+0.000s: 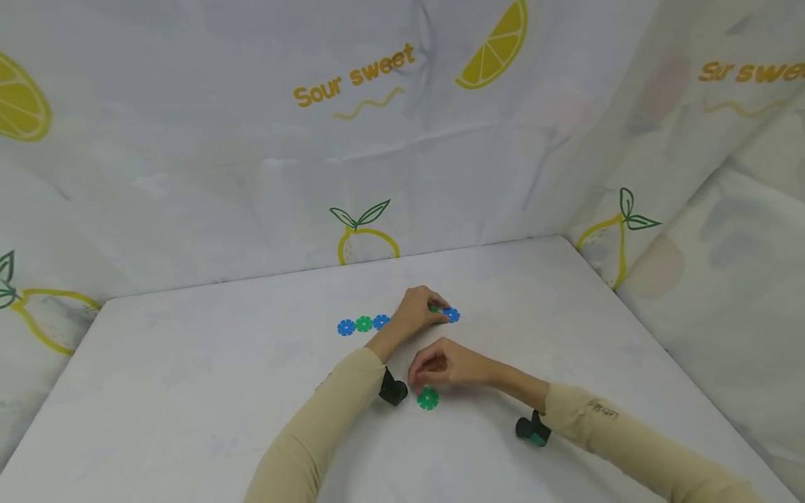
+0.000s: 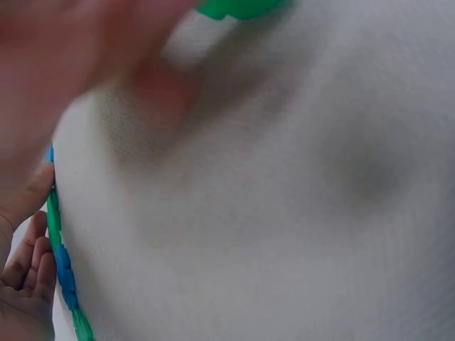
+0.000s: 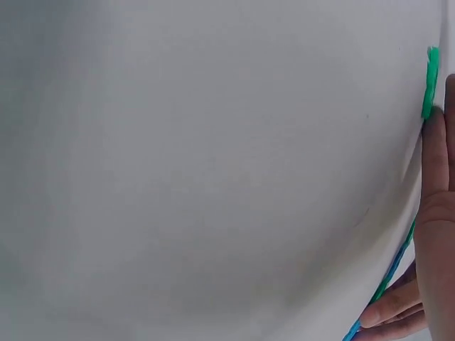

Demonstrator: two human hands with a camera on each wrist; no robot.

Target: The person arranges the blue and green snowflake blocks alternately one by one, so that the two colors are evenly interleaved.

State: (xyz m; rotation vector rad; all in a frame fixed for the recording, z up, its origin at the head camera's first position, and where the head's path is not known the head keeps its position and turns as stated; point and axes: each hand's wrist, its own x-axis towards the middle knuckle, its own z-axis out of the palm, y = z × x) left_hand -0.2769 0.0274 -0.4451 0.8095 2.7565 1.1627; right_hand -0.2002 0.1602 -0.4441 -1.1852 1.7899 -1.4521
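Note:
My left hand (image 1: 418, 311) pinches the blue snowflake disc (image 1: 451, 315) at the right end of a row of interlocking plastic discs. Beside it, a green snowflake disc (image 1: 434, 308) is partly covered by my fingers. A blue disc (image 1: 346, 327), a green disc (image 1: 364, 323) and another blue disc (image 1: 381, 321) show left of the wrist; the row between lies hidden. Nearer the body, my right hand (image 1: 449, 365) hovers low with bent fingers at the edge of a loose green disc (image 1: 428, 399). In the right wrist view, a fingertip reaches that green disc (image 3: 431, 84).
The white tabletop (image 1: 207, 391) runs back to a hanging white cloth (image 1: 207, 175) printed with lemons. Another cloth wall (image 1: 742, 279) stands along the right side. A small black camera (image 1: 393, 389) sits below the left wrist, close to the right fingertips.

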